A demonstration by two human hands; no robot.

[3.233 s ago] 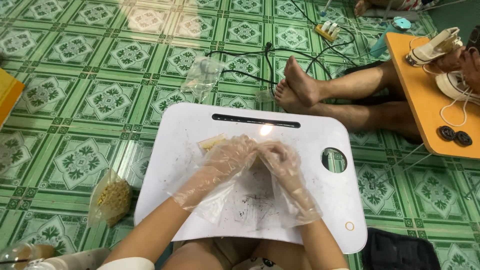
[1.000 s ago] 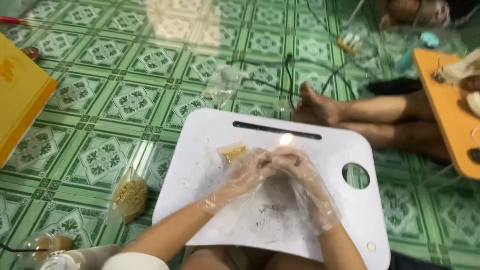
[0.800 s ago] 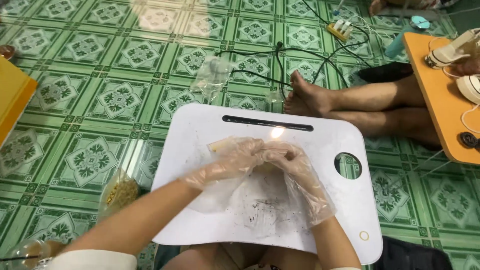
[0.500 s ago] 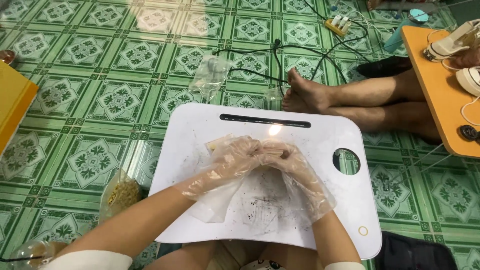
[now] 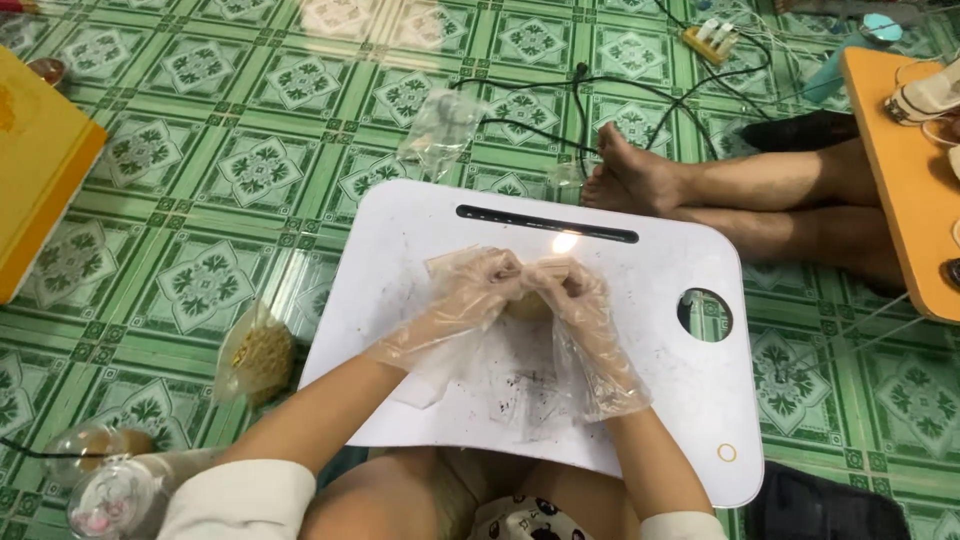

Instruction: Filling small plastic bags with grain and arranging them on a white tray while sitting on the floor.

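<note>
Pinching a small tan piece w/ both gloved hands over the white lap desk, you're working near its middle. Your left hand & right hand are meeting, fingers curled together, clamped on the piece, which is mostly hidden between them. Dark crumbs are lying on the desk just below your hands. A clear bag of yellowish bits is sitting on the green tiled floor, left of the desk. Another person's bare feet are resting beyond the desk's far edge.

Floor was glossy green patterned ceramic tile, glare up top. Orange low wooden table stood right, yellow flat box left, black cables trailing across.
</note>
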